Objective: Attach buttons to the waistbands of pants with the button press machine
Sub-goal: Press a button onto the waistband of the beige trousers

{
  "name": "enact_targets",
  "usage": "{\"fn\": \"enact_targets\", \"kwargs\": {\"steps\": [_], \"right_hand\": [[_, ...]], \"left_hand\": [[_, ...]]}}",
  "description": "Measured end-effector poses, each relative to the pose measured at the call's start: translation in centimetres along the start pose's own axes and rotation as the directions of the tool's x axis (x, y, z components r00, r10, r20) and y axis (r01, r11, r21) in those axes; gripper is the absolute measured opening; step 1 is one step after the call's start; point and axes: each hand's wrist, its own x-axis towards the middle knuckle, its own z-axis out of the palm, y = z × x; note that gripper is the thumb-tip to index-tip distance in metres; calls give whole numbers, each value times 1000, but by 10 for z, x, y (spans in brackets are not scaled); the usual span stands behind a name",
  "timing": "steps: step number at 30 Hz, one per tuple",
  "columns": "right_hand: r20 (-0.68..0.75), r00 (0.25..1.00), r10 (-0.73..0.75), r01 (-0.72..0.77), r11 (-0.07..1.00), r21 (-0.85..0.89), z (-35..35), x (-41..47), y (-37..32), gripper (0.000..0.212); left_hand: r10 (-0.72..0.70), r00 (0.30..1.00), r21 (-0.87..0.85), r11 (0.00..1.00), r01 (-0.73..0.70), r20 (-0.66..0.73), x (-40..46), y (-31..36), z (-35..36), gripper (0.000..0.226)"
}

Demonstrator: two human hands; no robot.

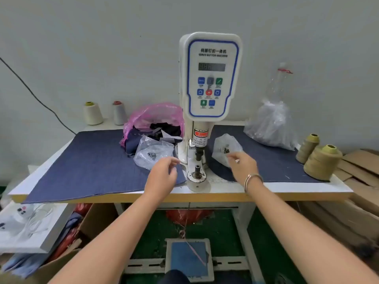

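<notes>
No pants lie under the white servo button press machine (pixel 207 111) and its lower die (pixel 197 170) sits bare, so I judge nothing is attached yet. My left hand (pixel 162 177) hovers loosely spread, holding nothing. My right hand (pixel 243 167) pinches the small clear plastic bag of buttons (pixel 224 147) beside the press.

Button press machine (pixel 211 76): glossy white plastic housing, dark bare-metal punch and die; table (pixel 287 186): smooth white top, yellowish edge; denim cloth (pixel 88 162): matt, finely woven blue; clear bags (pixel 152 151): thin crinkled glossy plastic; pink bag (pixel 155 113): translucent film; thread cones (pixel 322 161): matt olive yarn; bracelet (pixel 252 179): shiny metal; cardboard (pixel 359 171): matt brown.
</notes>
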Motion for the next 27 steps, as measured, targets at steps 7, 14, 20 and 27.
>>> {"fn": "enact_targets", "kwargs": {"steps": [7, 14, 20, 27], "right_hand": [[191, 956, 221, -81, 828, -555, 16, 76, 2, 29], [300, 879, 372, 95, 480, -872, 44, 102, -22, 22], [234, 946, 225, 25, 668, -743, 46, 110, -5, 27], [197, 963, 182, 28, 664, -747, 54, 118, 3, 28]], "left_hand": [[47, 999, 474, 880, -37, -10, 31, -36, 21, 24], [36, 998, 395, 919, -10, -57, 31, -43, 39, 12], [28, 997, 394, 919, 3, -73, 29, -43, 40, 8], [28, 997, 409, 913, 4, -73, 30, -45, 41, 7]]}}
